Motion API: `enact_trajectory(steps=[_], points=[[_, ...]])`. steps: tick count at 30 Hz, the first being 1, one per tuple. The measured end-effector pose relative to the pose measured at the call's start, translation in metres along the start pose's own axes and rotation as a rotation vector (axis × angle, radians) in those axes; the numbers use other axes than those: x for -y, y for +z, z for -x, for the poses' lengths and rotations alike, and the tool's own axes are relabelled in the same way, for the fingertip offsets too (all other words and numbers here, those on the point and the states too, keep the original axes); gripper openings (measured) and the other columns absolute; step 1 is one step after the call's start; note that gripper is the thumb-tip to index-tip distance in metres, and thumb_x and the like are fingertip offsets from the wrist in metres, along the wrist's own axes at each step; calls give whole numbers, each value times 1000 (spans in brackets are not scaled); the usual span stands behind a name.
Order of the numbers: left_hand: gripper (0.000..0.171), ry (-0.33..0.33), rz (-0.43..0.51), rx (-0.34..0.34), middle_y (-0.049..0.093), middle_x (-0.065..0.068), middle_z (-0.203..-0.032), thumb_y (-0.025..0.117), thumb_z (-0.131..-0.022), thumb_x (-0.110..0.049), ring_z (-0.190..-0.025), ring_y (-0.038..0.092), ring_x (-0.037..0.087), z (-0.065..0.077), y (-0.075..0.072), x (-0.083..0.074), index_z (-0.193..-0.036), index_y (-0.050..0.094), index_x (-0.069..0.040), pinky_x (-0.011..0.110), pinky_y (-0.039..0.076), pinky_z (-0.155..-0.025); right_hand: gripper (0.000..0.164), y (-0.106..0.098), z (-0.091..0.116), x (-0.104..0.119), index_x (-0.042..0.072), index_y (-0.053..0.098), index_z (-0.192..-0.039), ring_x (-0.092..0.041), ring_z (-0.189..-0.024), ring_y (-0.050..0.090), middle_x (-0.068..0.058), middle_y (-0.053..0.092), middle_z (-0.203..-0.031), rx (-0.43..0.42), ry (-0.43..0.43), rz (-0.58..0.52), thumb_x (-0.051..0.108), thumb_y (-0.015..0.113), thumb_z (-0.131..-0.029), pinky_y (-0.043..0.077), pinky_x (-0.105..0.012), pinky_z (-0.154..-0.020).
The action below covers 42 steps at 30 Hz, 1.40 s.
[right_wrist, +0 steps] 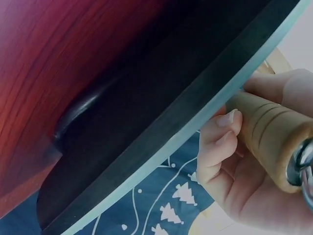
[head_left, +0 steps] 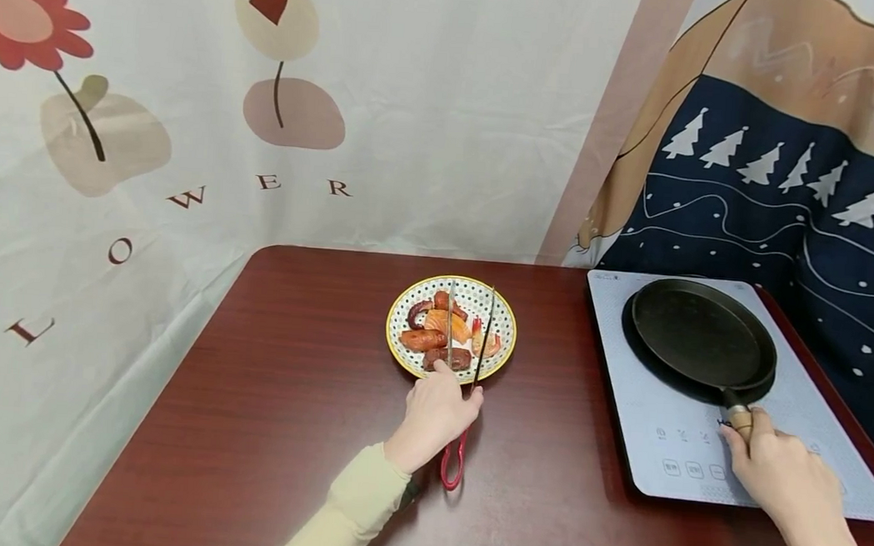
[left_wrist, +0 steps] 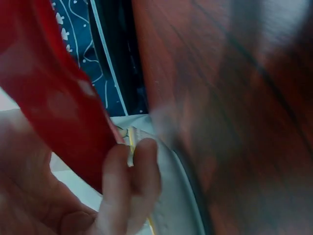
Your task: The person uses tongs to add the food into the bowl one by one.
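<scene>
Here at the far edge of the brown wooden desk (head_left: 289, 364), near its middle, sits my round white plate with black dots and a yellow rim (head_left: 402, 314). On it: a striped orange slice (head_left: 437, 321), a reddish-brown sausage (head_left: 422, 340), a dark brown chunk (head_left: 437, 359) and a pale pink shrimp (head_left: 486, 344). My left hand (head_left: 434, 415) is clamped on the long metal tongs with a red looped handle (head_left: 452, 470), their two arms spread over the food; whether the tips touch anything, I can't tell. Over at the desk's right edge, well apart from the left, my right hand (head_left: 789, 474) grips the tan wooden handle (head_left: 739, 419) of the round black frying pan (head_left: 704, 333). That pan rests on the flat white cooktop (head_left: 642, 411), its handle pointing towards the desk's near right corner.
</scene>
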<state>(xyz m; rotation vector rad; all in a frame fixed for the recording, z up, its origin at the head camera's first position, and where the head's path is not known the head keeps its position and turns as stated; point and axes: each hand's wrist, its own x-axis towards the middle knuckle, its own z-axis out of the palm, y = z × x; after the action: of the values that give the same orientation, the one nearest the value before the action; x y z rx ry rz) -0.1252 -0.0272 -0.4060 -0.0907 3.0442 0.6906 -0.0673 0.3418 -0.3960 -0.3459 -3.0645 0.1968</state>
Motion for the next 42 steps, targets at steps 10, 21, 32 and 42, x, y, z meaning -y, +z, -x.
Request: enact_trajectory(steps=[10,21,32,42], points=[[35,16,47,-32,67,21,-80,56,-86,-35,-71,64,38,0,-10,24,-94,53,-1,46,48,-60,45,2,1,-11,-13,45,-106,-50,-61,53,-43,53,-81,14,-14,-10,26,59,-90,37,-52,-47],[32,101,135,-44,65,18,-99,50,-93,-26,-85,63,38,-7,-41,58,-116,50,-4,51,48,-69,40,1,1,-14,-10,45,-107,-52,-64,53,-43,54,-82,-13,-19,-15,22,60,-89,37,-53,-45],[32,96,-48,-49,59,17,-69,44,-93,-36,-56,56,31,-20,-80,88,-99,49,-5,39,39,-45,47,-1,1,-11,-13,43,-112,-51,-67,54,-44,53,-91,37,18,-4,26,58,-90,38,-52,-48],[40,187,-258,-173,58,21,-59,57,-90,-35,-50,56,39,-13,-93,108,-77,48,2,44,40,-40,47,1,1,-14,-11,44,-112,-55,-71,54,-45,53,-93,24,8,-14,27,59,-90,38,-54,-49]])
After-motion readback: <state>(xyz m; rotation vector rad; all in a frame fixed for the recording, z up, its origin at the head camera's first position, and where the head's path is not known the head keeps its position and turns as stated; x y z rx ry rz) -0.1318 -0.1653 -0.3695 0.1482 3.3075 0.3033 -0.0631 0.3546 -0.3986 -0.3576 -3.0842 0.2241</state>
